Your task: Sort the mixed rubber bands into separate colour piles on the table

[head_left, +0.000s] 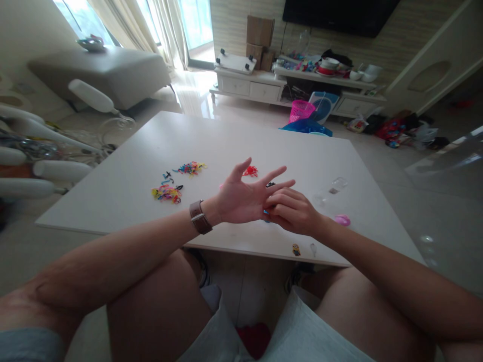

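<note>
My left hand [241, 200] is held palm up above the white table [226, 133], its thumb and visible fingers spread. A brown watch strap [200, 217] circles that wrist. Fingers of my right hand [292, 208] are closed together at the little-finger side of the left hand, covering part of it; whatever they pinch is hidden. Behind the hands lies a small heap of red bands [250, 171], partly covered. Mixed coloured bands [191, 168] form one pile to the left, with more coloured bands [166, 193] nearer me. Bits of black and blue show behind my fingers.
Clear plastic containers [338, 185] and a pink object [342, 220] lie on the table's right. A small yellow-and-blue figure [296, 250] and a small pale piece [313, 249] rest near the front edge. Beyond the table stands a pink basket [302, 109]; white chair parts [62, 171] are at left.
</note>
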Demonstrator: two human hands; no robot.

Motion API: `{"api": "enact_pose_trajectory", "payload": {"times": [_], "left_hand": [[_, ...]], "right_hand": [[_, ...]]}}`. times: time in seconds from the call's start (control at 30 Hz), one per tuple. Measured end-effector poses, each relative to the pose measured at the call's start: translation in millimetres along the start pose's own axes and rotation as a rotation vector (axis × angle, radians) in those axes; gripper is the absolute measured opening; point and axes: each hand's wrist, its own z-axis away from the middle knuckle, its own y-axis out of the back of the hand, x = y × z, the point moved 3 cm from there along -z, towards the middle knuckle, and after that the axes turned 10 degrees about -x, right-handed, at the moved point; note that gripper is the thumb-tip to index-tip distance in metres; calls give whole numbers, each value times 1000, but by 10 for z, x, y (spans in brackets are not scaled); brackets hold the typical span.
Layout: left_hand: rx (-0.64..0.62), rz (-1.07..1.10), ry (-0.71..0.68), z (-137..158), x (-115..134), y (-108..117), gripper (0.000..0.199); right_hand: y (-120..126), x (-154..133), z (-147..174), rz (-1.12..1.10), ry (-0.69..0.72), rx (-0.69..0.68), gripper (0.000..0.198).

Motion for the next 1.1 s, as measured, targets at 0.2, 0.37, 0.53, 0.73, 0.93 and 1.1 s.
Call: {"api": "enact_pose_trajectory", "payload": {"times": [0.2, 0.37, 0.53, 0.73, 0.93, 1.1], "left_hand": [[-17, 20, 1, -4, 1, -5, 82], [-30, 15, 1, -10, -2, 3, 83], [-39, -5, 8, -11, -3, 9, 84], [-53, -33, 7, -9, 9, 10, 84], [-47, -64, 14, -7, 9, 0, 85], [-33, -88, 5, -7, -7, -19, 83]], "right_hand": [[11, -4, 13, 9, 2, 5, 12], [15, -12, 7, 14, 29, 28, 12], [9, -5, 15, 16, 23, 33, 14], [16, 10, 26, 9, 8, 30, 16], [2, 19, 41, 10, -15, 56, 14], [-3, 6, 37, -18, 8, 59, 15]]}}
